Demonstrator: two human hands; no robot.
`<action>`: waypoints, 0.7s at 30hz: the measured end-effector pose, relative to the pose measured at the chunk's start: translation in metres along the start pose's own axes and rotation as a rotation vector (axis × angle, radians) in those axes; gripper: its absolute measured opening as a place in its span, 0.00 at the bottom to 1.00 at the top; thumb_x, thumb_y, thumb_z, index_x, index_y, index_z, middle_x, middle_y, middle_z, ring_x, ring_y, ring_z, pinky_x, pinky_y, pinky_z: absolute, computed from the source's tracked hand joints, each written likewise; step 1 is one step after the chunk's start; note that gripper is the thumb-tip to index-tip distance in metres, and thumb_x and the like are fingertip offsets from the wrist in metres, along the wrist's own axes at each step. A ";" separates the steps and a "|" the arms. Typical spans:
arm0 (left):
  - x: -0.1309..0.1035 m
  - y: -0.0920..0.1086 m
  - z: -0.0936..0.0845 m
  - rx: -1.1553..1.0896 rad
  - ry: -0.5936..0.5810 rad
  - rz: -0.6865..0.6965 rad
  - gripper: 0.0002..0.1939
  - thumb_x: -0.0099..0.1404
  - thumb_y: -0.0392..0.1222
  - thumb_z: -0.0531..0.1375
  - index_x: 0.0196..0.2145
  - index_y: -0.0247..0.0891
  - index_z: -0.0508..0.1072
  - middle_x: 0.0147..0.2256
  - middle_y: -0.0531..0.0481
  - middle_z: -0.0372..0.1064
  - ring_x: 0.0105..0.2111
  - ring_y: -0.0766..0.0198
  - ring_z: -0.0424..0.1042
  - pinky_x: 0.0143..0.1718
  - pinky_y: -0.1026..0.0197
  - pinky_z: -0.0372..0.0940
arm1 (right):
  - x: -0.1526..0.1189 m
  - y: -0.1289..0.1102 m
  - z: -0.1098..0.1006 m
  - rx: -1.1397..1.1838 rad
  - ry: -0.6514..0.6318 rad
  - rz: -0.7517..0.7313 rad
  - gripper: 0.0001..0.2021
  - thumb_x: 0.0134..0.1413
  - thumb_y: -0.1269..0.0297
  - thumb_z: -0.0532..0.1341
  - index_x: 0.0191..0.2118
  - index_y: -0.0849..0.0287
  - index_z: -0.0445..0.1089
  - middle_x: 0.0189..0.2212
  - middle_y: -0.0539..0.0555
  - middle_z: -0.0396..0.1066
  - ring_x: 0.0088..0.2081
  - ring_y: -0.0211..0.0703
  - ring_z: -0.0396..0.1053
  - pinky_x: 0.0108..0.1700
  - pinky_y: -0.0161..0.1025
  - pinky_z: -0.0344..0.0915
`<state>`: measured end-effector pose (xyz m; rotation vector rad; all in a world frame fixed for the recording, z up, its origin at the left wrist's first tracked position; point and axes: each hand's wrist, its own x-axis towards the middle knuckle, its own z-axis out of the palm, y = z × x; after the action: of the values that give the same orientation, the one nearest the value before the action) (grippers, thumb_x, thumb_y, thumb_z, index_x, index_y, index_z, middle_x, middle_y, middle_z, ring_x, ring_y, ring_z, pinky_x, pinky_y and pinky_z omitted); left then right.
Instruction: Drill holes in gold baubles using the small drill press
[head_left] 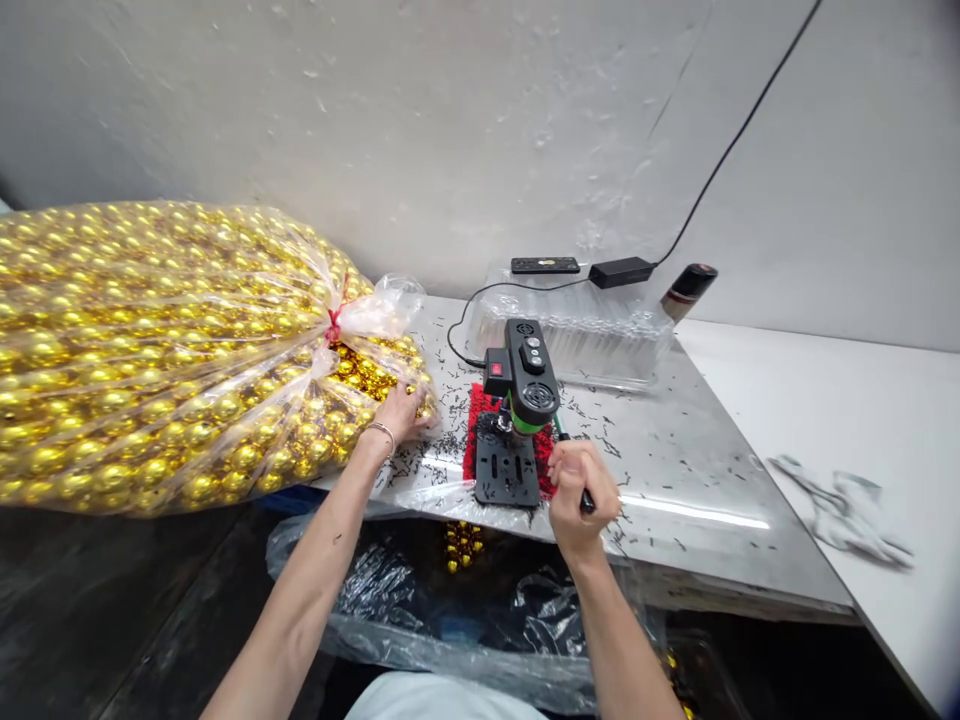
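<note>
Your right hand [583,485] is gripping the black handle [588,503] beside the small black machine [533,385] at centre, probably for leverage. Your left hand [402,411] is reaching into shiny gold balls [369,372] at left, seemingly bagged within reach; its grasp isn't showing.

the shiny grey desk [660,470] is strewn with small dark bits [450,425]. a red mat [477,408] lies on it, under the black base plate [508,490] of a small machine. near the wall sits a clear plastic tray [577,335]; at the left, a bulging clear bag of gold balls [172,350] rests partly on the desk.
</note>
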<state>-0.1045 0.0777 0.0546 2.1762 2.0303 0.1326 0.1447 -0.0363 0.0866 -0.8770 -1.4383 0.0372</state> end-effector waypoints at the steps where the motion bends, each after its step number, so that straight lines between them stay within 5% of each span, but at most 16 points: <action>1: -0.002 0.001 0.001 0.005 0.000 0.039 0.25 0.61 0.48 0.63 0.55 0.39 0.68 0.55 0.35 0.62 0.50 0.46 0.69 0.49 0.53 0.64 | 0.000 0.000 0.000 -0.003 0.000 0.000 0.15 0.62 0.73 0.52 0.23 0.56 0.59 0.22 0.49 0.63 0.26 0.38 0.63 0.29 0.38 0.60; 8: 0.000 0.001 0.014 -0.052 -0.038 0.101 0.17 0.60 0.38 0.62 0.48 0.38 0.73 0.48 0.35 0.70 0.55 0.41 0.61 0.49 0.50 0.63 | -0.001 0.000 0.001 0.002 -0.020 -0.026 0.15 0.62 0.74 0.51 0.23 0.56 0.58 0.23 0.49 0.62 0.27 0.37 0.63 0.29 0.37 0.59; 13: 0.009 -0.002 0.022 -0.169 -0.025 0.075 0.16 0.57 0.37 0.62 0.45 0.36 0.73 0.49 0.36 0.71 0.54 0.44 0.65 0.55 0.47 0.58 | -0.002 0.002 0.000 0.001 -0.022 -0.046 0.15 0.62 0.75 0.51 0.24 0.56 0.58 0.23 0.49 0.62 0.27 0.37 0.63 0.29 0.37 0.59; 18: 0.008 -0.007 0.018 -0.335 0.043 0.016 0.13 0.62 0.42 0.60 0.42 0.33 0.73 0.41 0.36 0.74 0.46 0.46 0.71 0.50 0.50 0.62 | -0.002 0.002 0.000 0.013 -0.038 -0.072 0.14 0.61 0.76 0.51 0.24 0.56 0.58 0.23 0.49 0.62 0.27 0.37 0.62 0.30 0.37 0.59; 21: 0.007 -0.011 0.011 -0.748 0.161 -0.099 0.14 0.61 0.44 0.62 0.44 0.35 0.72 0.39 0.44 0.73 0.41 0.54 0.72 0.44 0.56 0.65 | -0.003 0.002 0.000 -0.001 -0.055 -0.063 0.14 0.61 0.76 0.51 0.25 0.56 0.58 0.23 0.49 0.62 0.26 0.37 0.62 0.29 0.37 0.59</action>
<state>-0.1131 0.0851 0.0413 1.6236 1.7473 0.9133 0.1457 -0.0361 0.0831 -0.8365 -1.5162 0.0133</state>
